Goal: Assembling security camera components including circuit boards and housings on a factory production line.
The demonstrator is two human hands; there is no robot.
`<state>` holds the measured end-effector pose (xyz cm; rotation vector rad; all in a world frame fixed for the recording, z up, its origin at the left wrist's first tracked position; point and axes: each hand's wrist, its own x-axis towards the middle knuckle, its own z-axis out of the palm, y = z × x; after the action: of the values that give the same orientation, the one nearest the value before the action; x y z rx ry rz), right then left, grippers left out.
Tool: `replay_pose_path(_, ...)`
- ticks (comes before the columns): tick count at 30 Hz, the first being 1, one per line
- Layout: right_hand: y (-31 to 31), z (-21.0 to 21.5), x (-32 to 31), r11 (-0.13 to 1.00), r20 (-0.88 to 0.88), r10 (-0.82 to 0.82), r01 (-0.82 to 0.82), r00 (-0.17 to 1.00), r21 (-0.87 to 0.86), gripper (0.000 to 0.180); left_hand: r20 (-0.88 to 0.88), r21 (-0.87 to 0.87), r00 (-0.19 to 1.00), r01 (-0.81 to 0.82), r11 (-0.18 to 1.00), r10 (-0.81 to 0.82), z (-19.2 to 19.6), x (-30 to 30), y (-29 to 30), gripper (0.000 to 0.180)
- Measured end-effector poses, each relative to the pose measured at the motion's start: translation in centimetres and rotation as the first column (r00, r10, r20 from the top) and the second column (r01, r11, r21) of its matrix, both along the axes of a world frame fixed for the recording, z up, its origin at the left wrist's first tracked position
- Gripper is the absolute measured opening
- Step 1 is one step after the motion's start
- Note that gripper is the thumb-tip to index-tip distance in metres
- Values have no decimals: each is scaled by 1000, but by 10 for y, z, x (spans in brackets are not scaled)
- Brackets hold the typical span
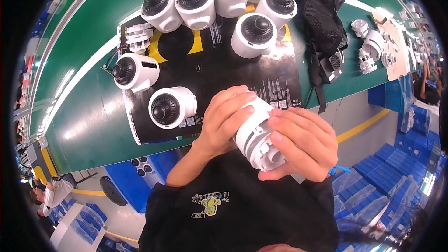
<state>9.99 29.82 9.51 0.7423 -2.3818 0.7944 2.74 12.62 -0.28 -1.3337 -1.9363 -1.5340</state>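
Observation:
Both my hands hold one white plastic camera housing [257, 136] just over the near edge of the green bench [84, 112]. My left hand [225, 120] wraps its upper end from the left. My right hand [304, 143] grips its ribbed lower end from the right, thumb underneath. On the black mat [219, 72] beyond stand several white dome camera units with black round lenses, the nearest one [171, 107] just left of my left hand, another [135, 71] further left, and one [254, 35] in the middle.
A row of more white dome units [196, 5] lines the mat's far side. A black mesh bag [323, 23] lies to the right, with small white parts [373, 46] beyond it. Blue crates [387, 168] sit on the floor at right. Another person [51, 191] crouches at lower left.

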Motion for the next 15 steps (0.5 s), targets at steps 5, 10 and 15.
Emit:
replay_pose_path(5,-16,-10,9,984,-4,-119,117,993,-136,51,32,112,997,-69,991,66,-13,9,2,51)
replay_pose_path(10,-22,-20,5,964,42,-193,197,980,-180,59,46,86,996,-85,993,82,-13,8,1,57)
replay_pose_path(15,-13,-49,-2,653,388,313,100,867,-751,140,650,-40,756,129,991,-72,-13,20,-9,97)
